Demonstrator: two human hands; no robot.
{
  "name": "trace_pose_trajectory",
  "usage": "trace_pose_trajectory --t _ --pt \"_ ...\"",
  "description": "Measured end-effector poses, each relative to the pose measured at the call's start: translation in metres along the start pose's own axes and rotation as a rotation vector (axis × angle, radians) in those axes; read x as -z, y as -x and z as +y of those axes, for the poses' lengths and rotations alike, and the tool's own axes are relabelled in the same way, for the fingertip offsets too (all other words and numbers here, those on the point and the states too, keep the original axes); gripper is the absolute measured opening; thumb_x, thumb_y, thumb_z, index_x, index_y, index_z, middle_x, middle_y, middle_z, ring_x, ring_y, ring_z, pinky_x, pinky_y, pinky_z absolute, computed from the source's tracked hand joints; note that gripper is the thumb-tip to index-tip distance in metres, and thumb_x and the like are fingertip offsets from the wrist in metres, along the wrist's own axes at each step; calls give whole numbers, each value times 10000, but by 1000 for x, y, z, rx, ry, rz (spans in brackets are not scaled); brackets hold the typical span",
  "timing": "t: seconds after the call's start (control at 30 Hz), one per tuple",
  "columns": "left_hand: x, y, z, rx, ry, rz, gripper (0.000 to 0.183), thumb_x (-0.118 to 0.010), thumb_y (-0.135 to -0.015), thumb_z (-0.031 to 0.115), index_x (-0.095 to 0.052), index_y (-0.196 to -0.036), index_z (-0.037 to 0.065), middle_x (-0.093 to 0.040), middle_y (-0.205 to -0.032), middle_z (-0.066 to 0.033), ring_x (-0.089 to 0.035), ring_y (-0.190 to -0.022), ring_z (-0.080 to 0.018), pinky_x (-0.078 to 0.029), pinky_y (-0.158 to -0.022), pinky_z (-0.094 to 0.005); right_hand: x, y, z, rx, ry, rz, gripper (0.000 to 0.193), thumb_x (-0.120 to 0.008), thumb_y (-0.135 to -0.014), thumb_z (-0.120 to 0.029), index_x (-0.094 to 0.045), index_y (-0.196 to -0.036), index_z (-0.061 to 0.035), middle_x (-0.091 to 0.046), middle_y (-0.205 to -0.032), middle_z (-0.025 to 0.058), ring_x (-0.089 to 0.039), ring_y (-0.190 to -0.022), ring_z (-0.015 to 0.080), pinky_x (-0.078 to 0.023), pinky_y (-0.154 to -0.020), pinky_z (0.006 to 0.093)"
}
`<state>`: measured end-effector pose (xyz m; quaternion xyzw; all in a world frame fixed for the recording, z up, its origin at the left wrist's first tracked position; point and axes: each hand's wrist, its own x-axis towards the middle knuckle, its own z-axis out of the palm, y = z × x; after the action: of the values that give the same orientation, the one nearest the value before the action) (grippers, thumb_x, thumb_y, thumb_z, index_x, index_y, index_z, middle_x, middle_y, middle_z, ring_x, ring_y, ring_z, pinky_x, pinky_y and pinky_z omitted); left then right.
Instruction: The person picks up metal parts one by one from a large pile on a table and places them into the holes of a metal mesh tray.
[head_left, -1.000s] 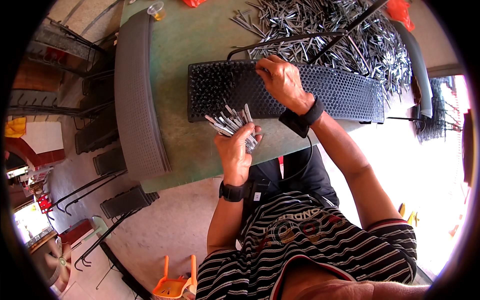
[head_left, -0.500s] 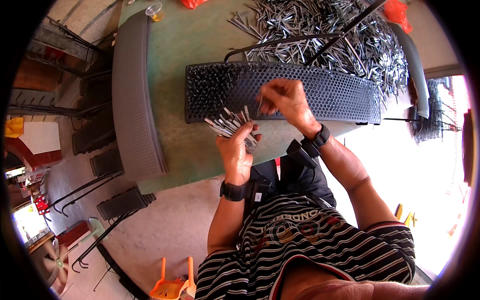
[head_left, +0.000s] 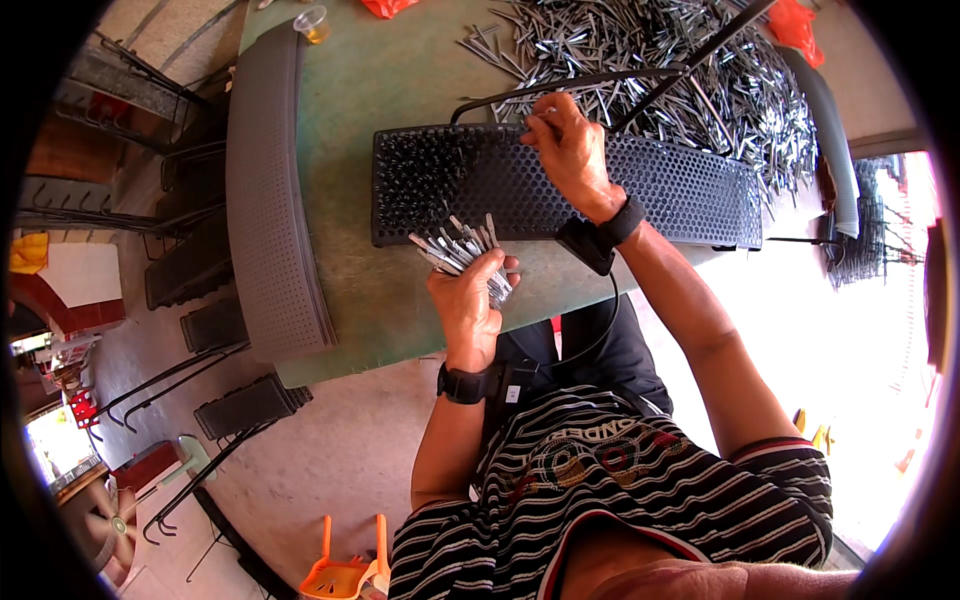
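My left hand [head_left: 468, 312] is closed round a fanned bundle of thin metal strips [head_left: 460, 248], held just in front of a long black perforated rack [head_left: 680, 185]. The rack's left part is filled with upright dark pieces [head_left: 415, 180]; open round holes show across its middle and right. My right hand [head_left: 575, 160] hovers over the rack near its far edge, thumb and fingers pinched together. Whatever sits between those fingertips is too small to make out. Behind the rack a large heap of loose metal strips [head_left: 590, 60] covers the table.
A bent black metal frame [head_left: 580, 78] stands over the heap and the rack's far side. Stacked grey perforated sheets [head_left: 265, 190] lie along the green table's [head_left: 350, 320] left edge. A plastic cup [head_left: 312, 24] sits at the back left. An orange chair [head_left: 340, 575] is on the floor.
My right hand has moved away from my body, from the rack's near side to its far edge. My left hand has stayed nearly still with the strips.
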<state>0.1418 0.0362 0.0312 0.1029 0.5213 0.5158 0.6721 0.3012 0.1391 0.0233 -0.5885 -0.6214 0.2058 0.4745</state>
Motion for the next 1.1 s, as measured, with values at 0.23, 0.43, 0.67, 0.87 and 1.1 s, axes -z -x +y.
trace_pose_trajectory --t 0.23,0.43,0.67,0.87,1.1 --pt "1 1 2 -10 37 9 96 -619 -738 -84 -587 -807 -25 -625 -739 -103 -638 -597 -216 -510 -476 -316 9 -8 -8 299 454 -71 105 -630 -775 -55 -569 -854 -23 -621 -777 117 -622 -649 309 -485 -561 345" --pt "-2 3 4 -4 44 -1 101 -628 -740 -79 -593 -818 -25 -628 -749 -103 -641 -604 -219 -511 -480 -320 11 5 -10 232 408 -48 124 -641 -771 -156 -636 -831 -48 -607 -729 135 -612 -641 308 -481 -556 377" --pt "-9 1 -4 22 25 -67 136 -635 -735 -82 -605 -857 -32 -636 -763 -110 -640 -615 -218 -516 -492 -324 27 34 -35 -397 -213 -573 166 -659 -828 -137 -645 -835 28 -636 -656 55 -607 -567 77 -471 -491 205" --pt "0 -1 -12 25 33 -152 179 -602 -752 -74 -590 -927 -37 -630 -827 -115 -648 -688 -241 -555 -571 -350 16 16 -25 -118 -262 79 109 -576 -833 -27 -545 -925 20 -659 -691 106 -675 -641 157 -501 -530 248" --pt "3 0 -8 60 -19 -100 176 -599 -753 -66 -588 -926 -39 -619 -806 -105 -646 -682 -245 -551 -551 -351 0 13 -9 -48 -138 84 91 -558 -850 -11 -502 -922 0 -652 -750 148 -683 -713 232 -512 -570 293"
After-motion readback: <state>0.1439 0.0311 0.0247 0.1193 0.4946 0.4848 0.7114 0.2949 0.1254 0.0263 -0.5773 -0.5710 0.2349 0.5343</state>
